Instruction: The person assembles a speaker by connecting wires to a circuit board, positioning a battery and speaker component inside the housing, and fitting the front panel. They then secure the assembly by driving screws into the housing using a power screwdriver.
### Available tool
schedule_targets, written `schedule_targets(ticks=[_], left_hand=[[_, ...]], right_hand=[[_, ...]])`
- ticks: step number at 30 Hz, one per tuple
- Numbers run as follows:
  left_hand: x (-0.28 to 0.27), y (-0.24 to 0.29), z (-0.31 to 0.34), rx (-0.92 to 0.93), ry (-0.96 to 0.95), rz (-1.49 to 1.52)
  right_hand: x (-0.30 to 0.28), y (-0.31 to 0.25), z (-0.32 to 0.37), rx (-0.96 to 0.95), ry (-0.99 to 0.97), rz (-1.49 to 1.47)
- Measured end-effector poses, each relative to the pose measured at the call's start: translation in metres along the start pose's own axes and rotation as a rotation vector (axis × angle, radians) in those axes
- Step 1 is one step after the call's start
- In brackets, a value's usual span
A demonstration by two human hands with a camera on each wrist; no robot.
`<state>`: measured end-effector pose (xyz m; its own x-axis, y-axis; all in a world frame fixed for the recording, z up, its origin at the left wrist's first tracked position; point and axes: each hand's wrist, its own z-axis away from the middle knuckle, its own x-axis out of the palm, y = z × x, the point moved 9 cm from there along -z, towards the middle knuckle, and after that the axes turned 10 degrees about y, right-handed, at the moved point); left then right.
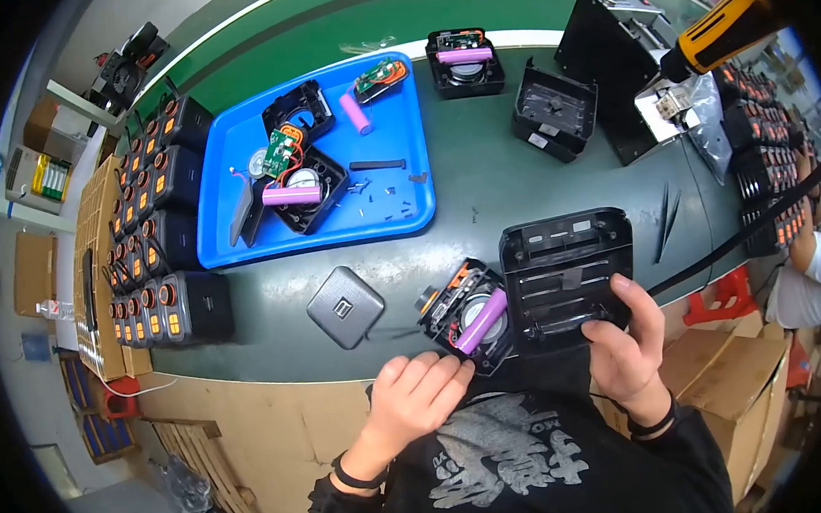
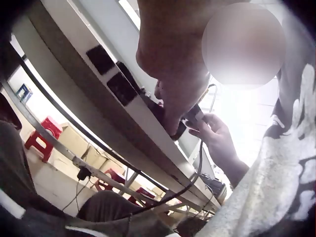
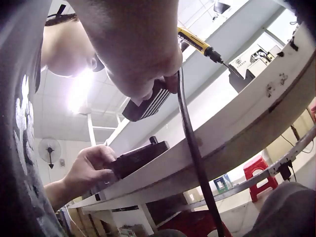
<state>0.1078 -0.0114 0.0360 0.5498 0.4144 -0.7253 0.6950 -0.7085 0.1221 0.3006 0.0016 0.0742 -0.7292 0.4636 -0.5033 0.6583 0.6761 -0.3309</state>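
My left hand (image 1: pixel 420 397) grips the near edge of an open black device housing (image 1: pixel 447 336) at the table's front. Inside that housing are a purple cylindrical battery (image 1: pixel 482 321), a round speaker and an orange-edged part. In the right wrist view the left hand's thumb and fingers (image 3: pixel 101 157) pinch the housing's end. Just to the right, my right hand (image 1: pixel 630 342) holds a black casing shell (image 1: pixel 560 272) by its right side, its ribbed hollow inside facing up. The right wrist view shows the shell's slotted face (image 3: pixel 150 104) below that hand.
A square dark cover (image 1: pixel 346 307) lies left of the housing. Behind it, a blue tray (image 1: pixel 322 247) holds opened units and scraps. Stacked finished devices (image 1: pixel 174 269) line the left. Tweezers (image 1: pixel 667 224), a black cable (image 1: pixel 744 250) and a yellow electric screwdriver (image 1: pixel 719 31) are at right.
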Motion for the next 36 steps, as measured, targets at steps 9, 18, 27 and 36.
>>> schedule_targets(ticks=[9,18,27,36], left_hand=[[0.012,0.033,-0.021,-0.069,0.054,0.076],[-0.021,-0.017,-0.005,-0.615,0.32,1.162],[0.004,-0.002,0.037,-0.864,0.18,1.22],[0.008,0.0,-0.004,-0.643,0.214,0.784]], right_hand=[[-0.005,-0.004,-0.003,-0.055,0.024,0.077],[0.003,-0.028,0.017,-0.031,-0.064,-0.514],[0.01,-0.054,0.015,-0.03,0.204,-1.004],[0.065,-0.052,0.018,0.417,-0.442,-1.38]])
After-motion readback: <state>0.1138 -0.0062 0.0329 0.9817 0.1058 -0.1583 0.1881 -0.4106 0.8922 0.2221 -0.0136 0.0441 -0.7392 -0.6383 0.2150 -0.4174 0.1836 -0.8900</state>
